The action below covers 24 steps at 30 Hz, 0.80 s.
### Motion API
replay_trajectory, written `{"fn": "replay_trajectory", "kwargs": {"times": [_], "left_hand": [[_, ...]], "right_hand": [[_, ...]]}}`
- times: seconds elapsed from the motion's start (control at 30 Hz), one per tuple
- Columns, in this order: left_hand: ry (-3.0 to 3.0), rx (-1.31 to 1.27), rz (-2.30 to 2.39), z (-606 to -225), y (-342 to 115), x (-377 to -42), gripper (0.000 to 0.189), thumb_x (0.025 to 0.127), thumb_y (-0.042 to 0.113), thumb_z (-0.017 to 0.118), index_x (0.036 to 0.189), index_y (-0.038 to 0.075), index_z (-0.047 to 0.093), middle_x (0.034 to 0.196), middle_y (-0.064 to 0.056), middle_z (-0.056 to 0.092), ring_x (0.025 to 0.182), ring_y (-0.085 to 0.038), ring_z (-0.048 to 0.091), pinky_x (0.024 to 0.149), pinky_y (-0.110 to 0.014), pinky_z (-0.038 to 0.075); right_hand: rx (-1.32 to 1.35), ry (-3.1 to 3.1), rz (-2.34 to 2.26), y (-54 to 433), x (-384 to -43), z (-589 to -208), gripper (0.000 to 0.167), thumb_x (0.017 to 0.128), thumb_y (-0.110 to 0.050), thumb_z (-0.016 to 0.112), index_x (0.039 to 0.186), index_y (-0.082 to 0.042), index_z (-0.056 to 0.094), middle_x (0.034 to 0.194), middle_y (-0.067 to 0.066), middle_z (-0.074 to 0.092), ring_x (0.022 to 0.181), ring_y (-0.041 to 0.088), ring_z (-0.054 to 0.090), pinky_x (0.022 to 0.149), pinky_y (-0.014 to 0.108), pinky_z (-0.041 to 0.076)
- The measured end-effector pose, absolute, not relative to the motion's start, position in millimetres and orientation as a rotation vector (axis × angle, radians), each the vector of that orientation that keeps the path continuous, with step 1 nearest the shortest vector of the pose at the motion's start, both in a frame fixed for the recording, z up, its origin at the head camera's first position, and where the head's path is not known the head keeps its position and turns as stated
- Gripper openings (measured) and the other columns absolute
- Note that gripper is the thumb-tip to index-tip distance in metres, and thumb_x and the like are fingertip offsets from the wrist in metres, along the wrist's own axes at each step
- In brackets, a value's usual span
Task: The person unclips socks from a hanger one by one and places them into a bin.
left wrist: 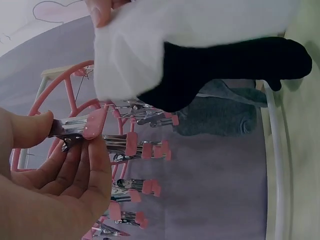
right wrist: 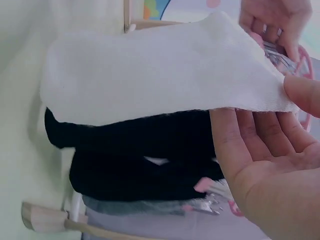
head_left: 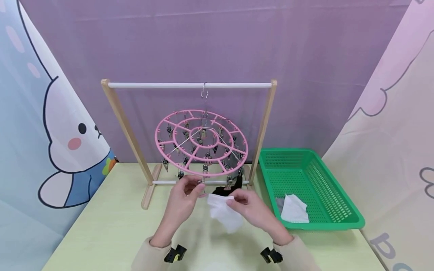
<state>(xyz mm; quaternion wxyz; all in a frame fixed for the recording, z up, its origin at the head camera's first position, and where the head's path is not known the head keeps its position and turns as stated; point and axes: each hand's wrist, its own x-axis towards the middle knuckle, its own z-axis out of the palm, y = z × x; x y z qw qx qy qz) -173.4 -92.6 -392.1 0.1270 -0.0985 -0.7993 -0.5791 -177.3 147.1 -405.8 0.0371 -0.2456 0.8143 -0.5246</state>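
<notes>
My left hand (head_left: 181, 201) pinches a metal clip with pink tips (left wrist: 95, 124) between thumb and fingers. That clip belongs to the round pink clip hanger (head_left: 157, 137), low on its near side. Just to the right, my right hand (head_left: 252, 209) holds a white sock (head_left: 225, 212) by its upper edge, thumb on one face and fingers behind. The sock's top is close to the clip, with a small gap in the head view. Behind it hang black socks (right wrist: 135, 172) and a grey sock (left wrist: 217, 115) from other clips.
A wooden rack with a white rod (head_left: 152, 85) carries the hanger by its hook. At the right stands a green basket (head_left: 339, 188) holding another white piece of cloth (head_left: 295, 209) and a grey one (head_left: 280, 203). Several clips dangle around the hanger.
</notes>
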Motion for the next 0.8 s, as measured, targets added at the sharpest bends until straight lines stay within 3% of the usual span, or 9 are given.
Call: {"fn": "replay_trajectory", "kwargs": {"times": [0.27, 0.8], "left_hand": [[-2.296, -0.258, -1.742, -392.9, -97.6, -173.0, 0.022, 0.098, 0.015, 0.07, 0.117, 0.005, 0.065, 0.104, -0.008, 0.067, 0.096, -0.02, 0.066, 0.08, -0.027, 0.058], [-2.268, -0.22, -1.731, -393.4, -106.7, -172.7, 0.024, 0.099, 0.012, 0.067, 0.121, 0.003, 0.064, 0.106, -0.012, 0.066, 0.095, -0.023, 0.067, 0.078, -0.027, 0.059]], "right_hand": [[-0.747, 2.586, -1.611, 166.4, -175.2, -386.1, 0.014, 0.1, -0.019, 0.067, 0.103, -0.007, 0.073, 0.094, 0.003, 0.071, 0.084, 0.014, 0.066, 0.072, 0.029, 0.056], [-0.505, 2.693, -1.7, 216.3, -169.8, -345.8, 0.02, 0.1, -0.019, 0.067, 0.111, -0.002, 0.071, 0.099, 0.011, 0.072, 0.085, 0.023, 0.07, 0.074, 0.033, 0.058]]}}
